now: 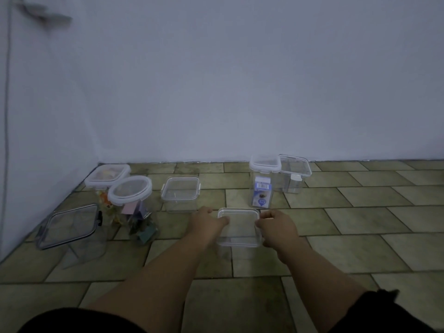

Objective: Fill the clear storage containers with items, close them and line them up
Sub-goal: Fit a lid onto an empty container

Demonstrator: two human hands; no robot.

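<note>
Fingers of the left hand (208,222) and right hand (276,227) clasp opposite sides of a small clear container (239,233).
It is down at the tiled floor (360,239), just before an open empty container (180,195); a filled round-lidded container (129,192) stands left, a tall container (264,169) with a blue carton (262,195) behind.

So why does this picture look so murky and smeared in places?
Head view: dim, bluish light with no hard shadows; the grey shape top left is blurred; the clear container gripped by the left hand and right hand is faint; tiles stretch near edges.
</note>
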